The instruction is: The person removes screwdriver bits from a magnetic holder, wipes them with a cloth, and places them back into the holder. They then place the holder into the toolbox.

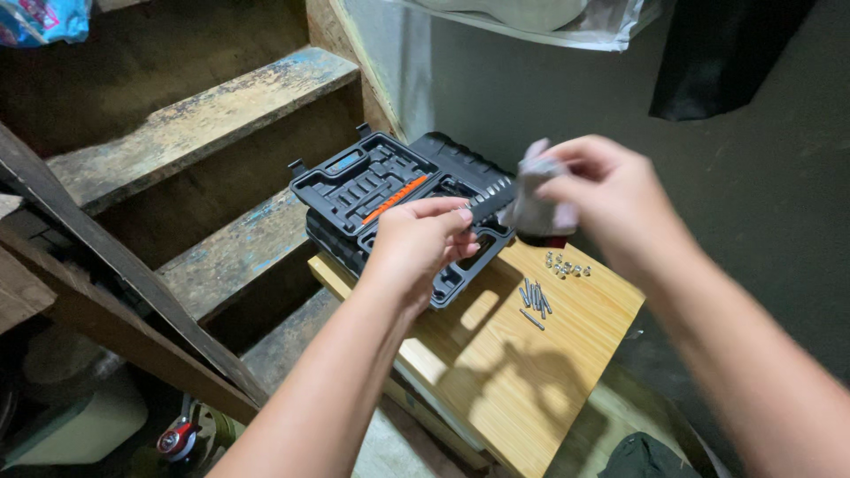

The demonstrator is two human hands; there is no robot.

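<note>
My left hand [423, 245] grips the handle end of a dark tool [492, 202] above an open black plastic tool case [372, 181] with an orange strip inside. My right hand [611, 199] pinches a grey-white cloth [534, 196] wrapped around the tool's other end. Both hands hover over the case and a small light wooden table [505, 354]. Several thin metal pins [535, 299] and small silver nuts [567, 265] lie on the table just below my right hand.
Worn wooden stairs [204, 115] with flaking blue paint rise at the left. A grey concrete wall [753, 177] stands behind the table. A dark bag [717, 53] hangs at the top right. Clutter, including a pale container [80, 425], sits under the stairs.
</note>
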